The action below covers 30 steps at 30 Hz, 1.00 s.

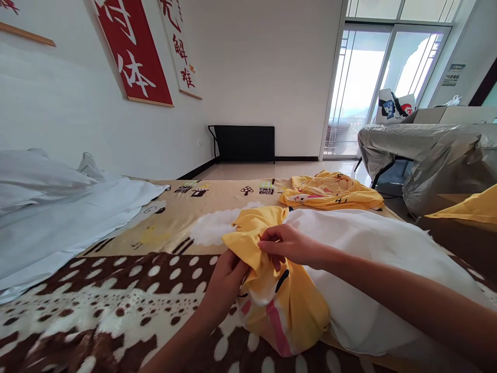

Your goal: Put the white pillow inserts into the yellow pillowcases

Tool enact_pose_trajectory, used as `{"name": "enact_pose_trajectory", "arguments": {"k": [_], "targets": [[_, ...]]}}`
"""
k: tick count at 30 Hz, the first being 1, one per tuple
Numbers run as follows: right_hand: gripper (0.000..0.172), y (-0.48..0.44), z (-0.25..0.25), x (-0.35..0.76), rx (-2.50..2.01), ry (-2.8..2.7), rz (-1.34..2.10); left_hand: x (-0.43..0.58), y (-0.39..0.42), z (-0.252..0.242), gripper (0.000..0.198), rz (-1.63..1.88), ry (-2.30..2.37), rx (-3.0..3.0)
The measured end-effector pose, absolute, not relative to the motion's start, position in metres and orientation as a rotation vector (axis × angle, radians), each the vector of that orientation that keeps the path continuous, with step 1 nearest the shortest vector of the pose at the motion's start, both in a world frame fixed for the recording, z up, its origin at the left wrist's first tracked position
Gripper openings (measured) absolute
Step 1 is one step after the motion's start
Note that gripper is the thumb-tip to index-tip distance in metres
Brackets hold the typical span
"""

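Observation:
A yellow printed cloth (306, 305) lies bunched at the centre of the bed, with a pink stripe and dark marks on its face. My left hand (224, 282) grips its upper left edge, the fingertips partly tucked under the fabric. From the right, my right hand (285, 243) pinches the same cloth near its top, thumb and fingers pressed together. The cloth's right side lies against the end of a white pillow-like piece (373, 274), which stretches to the right beneath my right forearm.
The bed has a brown and beige patterned blanket (155, 277). White fabric (70, 207) covers its left side. Another yellow cloth (334, 199) lies at the far edge. At right are a plastic-covered table (427, 137) and a box (462, 233) with yellow fabric (473, 207).

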State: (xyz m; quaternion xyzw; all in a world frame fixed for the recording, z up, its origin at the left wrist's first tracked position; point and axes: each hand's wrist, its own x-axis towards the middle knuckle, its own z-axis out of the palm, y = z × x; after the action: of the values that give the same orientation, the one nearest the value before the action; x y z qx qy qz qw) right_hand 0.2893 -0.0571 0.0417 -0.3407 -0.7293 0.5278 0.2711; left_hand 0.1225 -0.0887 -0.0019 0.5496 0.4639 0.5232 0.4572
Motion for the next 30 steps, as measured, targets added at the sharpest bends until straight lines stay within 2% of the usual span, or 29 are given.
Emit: {"name": "enact_pose_trajectory", "arguments": {"k": [3, 10, 18, 25, 30], "targets": [[0.02, -0.057, 0.041, 0.289, -0.94, -1.904, 1.499, 0.124, -0.09, 0.001, 0.037, 1.292, 1.235, 1.543], [0.015, -0.061, 0.04, 0.283, -1.043, -1.792, 1.409, 0.122, -0.097, 0.0, 0.028, 1.261, 1.281, 1.668], [0.019, -0.058, 0.042, 0.292, -0.814, -1.868, 1.586, 0.125, -0.097, 0.002, 0.03, 1.322, 1.33, 1.598], [0.034, -0.059, 0.033, 0.289, -0.822, -1.981, 1.453, 0.126, -0.095, 0.007, 0.037, 1.367, 1.334, 1.572], [0.027, -0.061, 0.032, 0.286, -0.822, -1.903, 1.423, 0.123, -0.093, 0.006, 0.036, 1.296, 1.307, 1.604]]}}
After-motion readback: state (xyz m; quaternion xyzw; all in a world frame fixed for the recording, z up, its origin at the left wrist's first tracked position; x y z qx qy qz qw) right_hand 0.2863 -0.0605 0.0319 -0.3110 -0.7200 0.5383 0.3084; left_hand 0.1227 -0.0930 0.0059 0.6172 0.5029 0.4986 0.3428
